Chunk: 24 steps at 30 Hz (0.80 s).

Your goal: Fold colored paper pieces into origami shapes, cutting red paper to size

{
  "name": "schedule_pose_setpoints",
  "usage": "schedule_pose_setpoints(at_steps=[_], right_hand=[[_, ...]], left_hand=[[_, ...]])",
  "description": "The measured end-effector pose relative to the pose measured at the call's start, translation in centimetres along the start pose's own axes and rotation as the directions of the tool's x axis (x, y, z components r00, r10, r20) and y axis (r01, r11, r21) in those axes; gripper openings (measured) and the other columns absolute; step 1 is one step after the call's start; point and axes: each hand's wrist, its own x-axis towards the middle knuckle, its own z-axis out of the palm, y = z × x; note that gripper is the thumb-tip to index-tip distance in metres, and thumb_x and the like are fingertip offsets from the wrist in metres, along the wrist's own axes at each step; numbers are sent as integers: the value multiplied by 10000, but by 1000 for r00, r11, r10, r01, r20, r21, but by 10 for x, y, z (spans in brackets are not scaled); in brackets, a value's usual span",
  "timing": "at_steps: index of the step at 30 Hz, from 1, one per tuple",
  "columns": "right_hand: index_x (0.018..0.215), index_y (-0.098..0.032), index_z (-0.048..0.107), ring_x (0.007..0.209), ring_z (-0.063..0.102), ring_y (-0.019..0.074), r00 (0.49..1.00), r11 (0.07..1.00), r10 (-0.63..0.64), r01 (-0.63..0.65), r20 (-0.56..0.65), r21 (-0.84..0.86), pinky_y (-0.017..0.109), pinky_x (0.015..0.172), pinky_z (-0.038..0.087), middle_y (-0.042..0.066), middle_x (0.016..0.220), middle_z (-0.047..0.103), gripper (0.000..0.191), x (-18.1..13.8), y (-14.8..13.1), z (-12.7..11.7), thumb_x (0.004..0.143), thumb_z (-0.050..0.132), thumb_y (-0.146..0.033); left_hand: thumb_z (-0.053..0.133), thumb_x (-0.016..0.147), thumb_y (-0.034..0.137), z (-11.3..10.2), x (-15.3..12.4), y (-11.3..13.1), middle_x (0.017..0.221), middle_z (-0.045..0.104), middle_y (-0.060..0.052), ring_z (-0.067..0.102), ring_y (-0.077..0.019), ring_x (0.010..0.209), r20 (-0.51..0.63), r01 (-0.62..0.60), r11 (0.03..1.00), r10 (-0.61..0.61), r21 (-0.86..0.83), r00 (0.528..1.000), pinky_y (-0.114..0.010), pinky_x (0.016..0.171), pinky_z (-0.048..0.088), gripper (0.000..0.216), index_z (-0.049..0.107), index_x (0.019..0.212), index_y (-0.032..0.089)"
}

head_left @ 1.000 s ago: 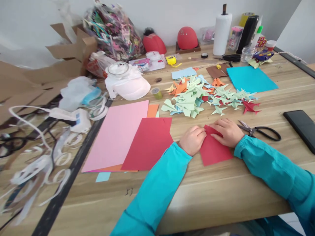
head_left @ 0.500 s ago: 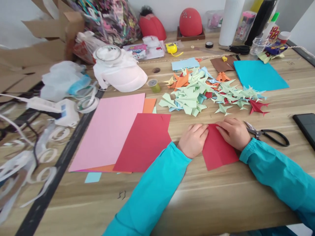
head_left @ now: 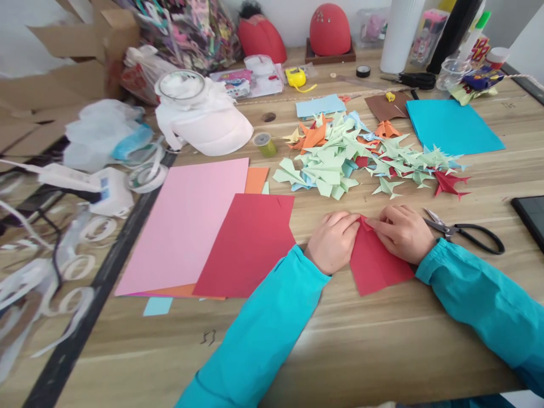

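Observation:
A small sheet of red paper lies on the wooden table between my hands, with a corner folded over at its top edge. My left hand has its fingers closed on the paper's upper left edge. From the other side, my right hand pinches the folded corner at the top. Black-handled scissors rest beside my right hand, partly open. A larger red sheet lies left of my left hand, overlapping a pink sheet.
Folded paper shapes, mostly pale green, are heaped beyond my hands. Blue sheets lie at the back right, a phone at the right edge. A thread spool stands behind the pink sheet; tape rolls sit to the left.
The top corner of the small red paper is now folded over. My right hand has shifted slightly left and inward along the top edge; my left hand stays in place.

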Motion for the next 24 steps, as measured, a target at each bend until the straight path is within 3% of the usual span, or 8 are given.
schedule_pose_setpoints(at_steps=[5,9,24], right_hand=[[922,-189,728,666,430,165,1000,998,-22,23,13,-59,315,628,295,60,702,558,295,2,-3,-1,930,433,-185],[920,-186,720,671,424,169,1000,998,-14,15,26,-65,318,633,292,60,705,553,284,2,-4,-1,916,436,-176],[945,-165,720,692,432,178,999,998,-6,9,47,-60,325,644,300,67,723,562,270,3,-6,-5,901,457,-209]], left_hand=[[480,887,121,-1,-1,1,1103,681,-151,589,-249,1010,-31,-27,999,29,45,999,-390,872,520,259,650,1061,34],[433,929,135,0,-2,1,1215,646,-128,564,-244,1129,35,-89,995,88,46,996,-402,941,497,301,619,1157,71],[418,936,152,2,-3,0,1235,644,-102,568,-242,1145,76,-89,987,79,136,994,-375,930,496,309,638,1143,87]])
